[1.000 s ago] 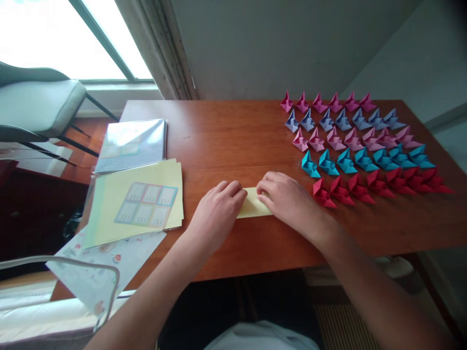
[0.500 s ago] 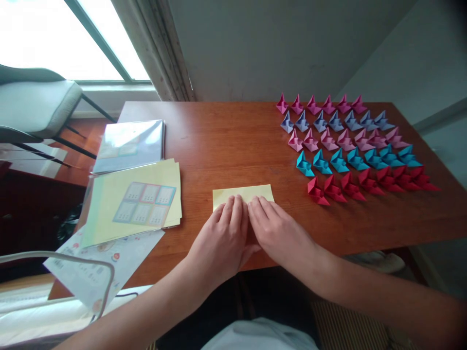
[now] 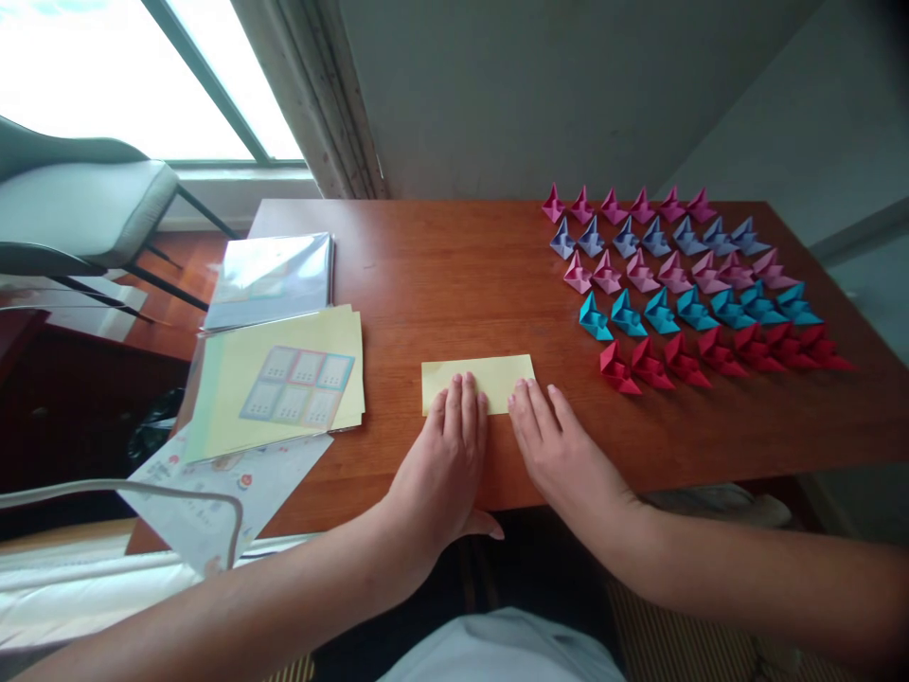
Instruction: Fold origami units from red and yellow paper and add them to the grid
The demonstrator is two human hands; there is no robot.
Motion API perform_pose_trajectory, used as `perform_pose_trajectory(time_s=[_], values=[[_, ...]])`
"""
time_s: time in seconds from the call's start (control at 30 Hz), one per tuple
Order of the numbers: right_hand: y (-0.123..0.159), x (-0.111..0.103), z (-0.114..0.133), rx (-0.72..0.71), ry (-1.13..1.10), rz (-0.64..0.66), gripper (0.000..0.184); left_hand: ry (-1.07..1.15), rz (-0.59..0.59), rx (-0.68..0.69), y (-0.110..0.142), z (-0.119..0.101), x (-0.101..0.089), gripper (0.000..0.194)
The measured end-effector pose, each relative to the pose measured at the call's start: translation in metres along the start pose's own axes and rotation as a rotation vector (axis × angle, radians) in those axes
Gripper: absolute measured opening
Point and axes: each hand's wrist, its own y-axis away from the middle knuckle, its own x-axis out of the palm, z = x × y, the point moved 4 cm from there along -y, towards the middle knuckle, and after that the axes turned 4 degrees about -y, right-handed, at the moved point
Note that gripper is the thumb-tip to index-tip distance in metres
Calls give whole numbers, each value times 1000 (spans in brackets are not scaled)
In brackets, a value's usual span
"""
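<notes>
A pale yellow sheet of paper (image 3: 493,376), folded into a narrow rectangle, lies flat on the wooden table (image 3: 440,275) in front of me. My left hand (image 3: 453,455) rests on its middle, fingers stretched forward and the thumb out to the side. At the paper's right end, my right hand (image 3: 558,436) lies flat with its fingertips on the near corner. Neither hand grips anything. The fingers cover part of the near folded edge.
Rows of folded paper boats stand at the right: magenta (image 3: 612,205), lilac (image 3: 627,239), pink (image 3: 643,273), teal (image 3: 661,313) and red (image 3: 686,362). Leftward lie yellow sheets (image 3: 227,398), a clear plastic packet (image 3: 274,260) and a printed white sheet (image 3: 276,483). A chair (image 3: 85,204) stands beyond.
My right hand has slid right along the paper's near edge, away from my left hand. More of the yellow paper shows between them. The view has shifted slightly.
</notes>
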Motion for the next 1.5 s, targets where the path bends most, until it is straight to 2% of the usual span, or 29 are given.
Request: perform_pose_trajectory(time_s=[0.17,0.27,0.43,0.67,0.77,0.97,1.1,1.2,1.27,1.37,1.5], values=[[27,1,-20,46,-18,30,58,55,-48,-25,1,1,1,147],[27,-5,-24,67,-8,37,57,99,-61,-10,2,1,2,146],[6,-14,-13,77,43,34,56,117,-53,-16,1,1,2,146],[6,3,1,26,24,14,54,89,-9,10,1,3,1,143],[8,5,0,15,28,11,53,91,-8,-6,13,12,10,141],[4,2,3,47,-10,-17,51,99,-78,-119,57,34,36,132],[2,-1,5,80,-68,-10,50,174,-178,-159,69,36,28,132],[0,-3,8,86,-79,1,56,156,-233,-195,63,31,12,127],[-2,-5,11,104,-92,7,63,176,-252,-153,53,23,7,121],[-5,-8,13,141,-110,23,67,227,-269,-97,39,9,12,115],[-1,-10,10,163,-116,38,69,252,-305,-127,32,0,25,118]])
